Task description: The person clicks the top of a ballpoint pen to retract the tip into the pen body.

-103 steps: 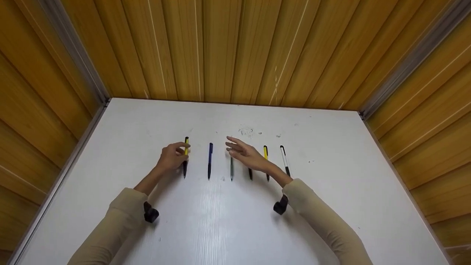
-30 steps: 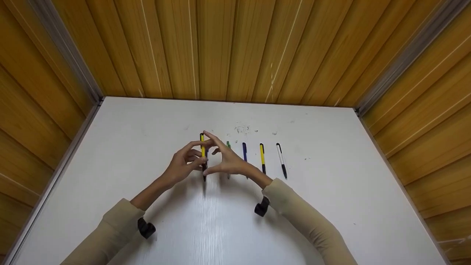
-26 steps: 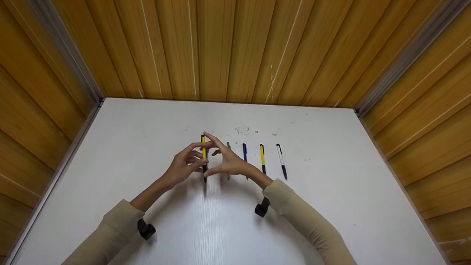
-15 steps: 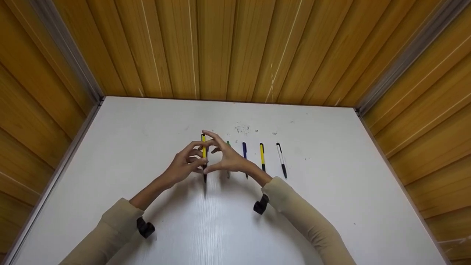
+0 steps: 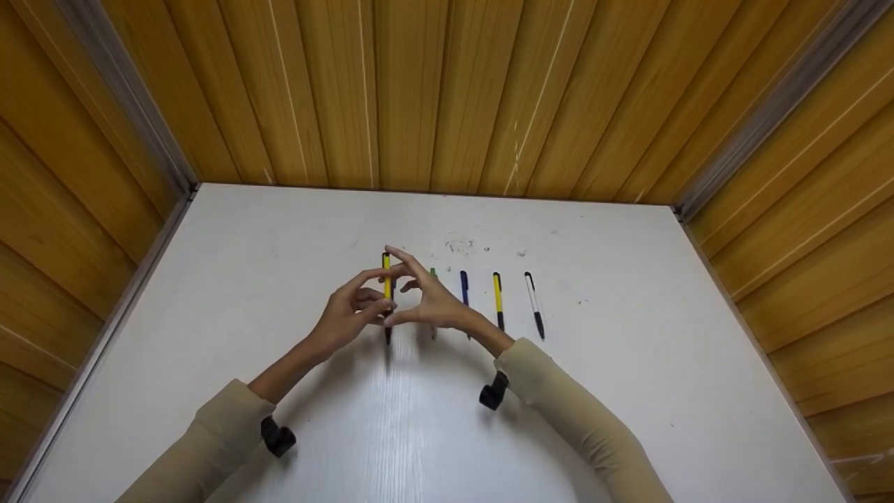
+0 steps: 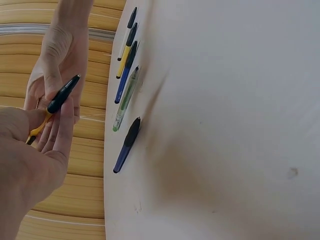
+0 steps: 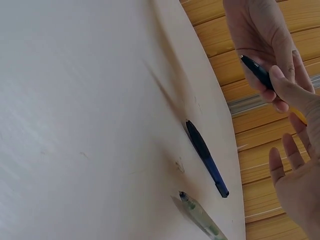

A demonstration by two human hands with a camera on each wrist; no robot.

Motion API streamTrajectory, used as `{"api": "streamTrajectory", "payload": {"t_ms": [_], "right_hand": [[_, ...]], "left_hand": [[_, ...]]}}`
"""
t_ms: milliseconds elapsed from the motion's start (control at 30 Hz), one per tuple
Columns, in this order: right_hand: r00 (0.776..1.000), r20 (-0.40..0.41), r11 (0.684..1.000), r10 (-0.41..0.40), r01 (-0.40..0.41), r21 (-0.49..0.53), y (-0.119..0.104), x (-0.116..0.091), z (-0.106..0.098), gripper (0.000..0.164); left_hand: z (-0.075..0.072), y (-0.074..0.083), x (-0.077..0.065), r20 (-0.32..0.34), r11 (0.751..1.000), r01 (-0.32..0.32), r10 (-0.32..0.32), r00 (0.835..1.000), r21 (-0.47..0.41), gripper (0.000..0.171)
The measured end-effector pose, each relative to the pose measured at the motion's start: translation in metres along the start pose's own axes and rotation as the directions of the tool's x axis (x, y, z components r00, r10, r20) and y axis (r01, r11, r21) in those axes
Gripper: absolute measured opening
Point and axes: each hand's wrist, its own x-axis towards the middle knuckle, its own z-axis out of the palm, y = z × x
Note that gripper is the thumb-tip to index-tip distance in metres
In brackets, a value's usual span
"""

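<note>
Head view: the left hand pinches a slim yellow pen with a black grip, raised above the white desk and set back from its far edge. Meeting it there, the right hand has its index fingertip at the pen's top end and its thumb against the black grip. Towards the desk's far right corner lie, in order, a clear green pen, a blue pen with a black grip, a second yellow-and-black pen and a white-and-black pen.

Left wrist view: both hands are together on the held pen, its black tip angled away from the desk's far edge. Another dark blue pen lies apart from the row's other four.

Right wrist view: the right thumb presses the held pen's black grip; the dark blue pen and green pen lie on the desk, tips away from its far edge.
</note>
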Motion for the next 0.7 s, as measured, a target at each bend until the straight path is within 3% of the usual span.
{"api": "streamTrajectory", "payload": {"t_ms": [333,700], "right_hand": [[1.0,0.011,1.0,0.003,-0.003,0.01,0.0028,0.0002,-0.0001,0.111],[0.999,0.039,0.999,0.0,0.002,-0.037,-0.0012,-0.0032,0.0002,0.125]], "left_hand": [[-0.0009,-0.0022,-0.0017,-0.013,1.0,0.006,-0.006,1.0,-0.018,0.055],[-0.0002,-0.0052,-0.0043,-0.009,0.998,0.015,-0.016,1.0,-0.061,0.059]]}}
